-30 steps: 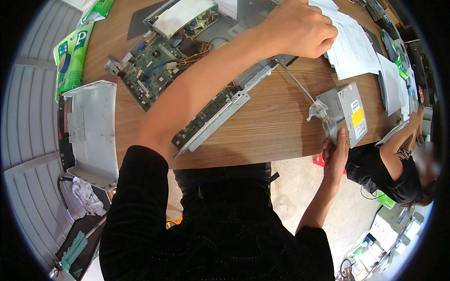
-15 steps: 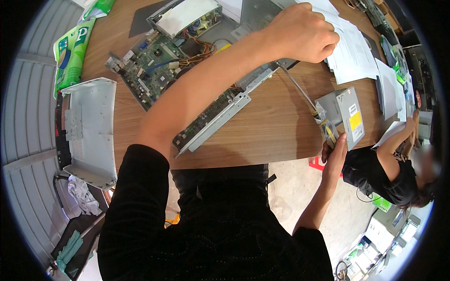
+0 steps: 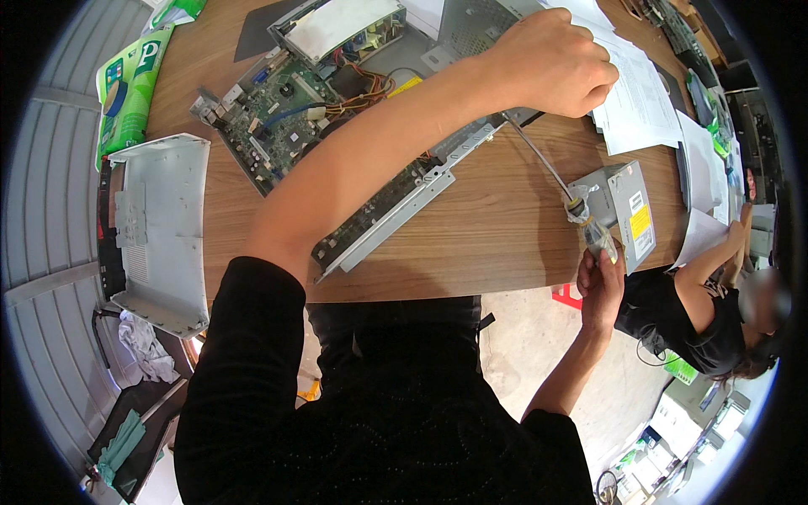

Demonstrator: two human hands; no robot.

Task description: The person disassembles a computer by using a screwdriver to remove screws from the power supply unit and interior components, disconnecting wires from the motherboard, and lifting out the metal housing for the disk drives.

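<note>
At the lower right of the frame, my right hand (image 3: 599, 290) holds a pinching grip on the clear plastic end (image 3: 596, 237) of a thin grey cable (image 3: 539, 160), just beside the grey drive unit (image 3: 621, 206) at the table (image 3: 497, 227) edge. At the upper right, my left hand (image 3: 551, 63) is closed in a fist on the cable's far end, over the open metal chassis (image 3: 396, 202).

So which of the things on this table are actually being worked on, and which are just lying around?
In hand:
left hand, closed on the upper end of the cable
right hand, holding the cable's plug
grey drive, beside the plug

Lying about:
circuit board
metal bracket
white cover
green packet
papers
</note>
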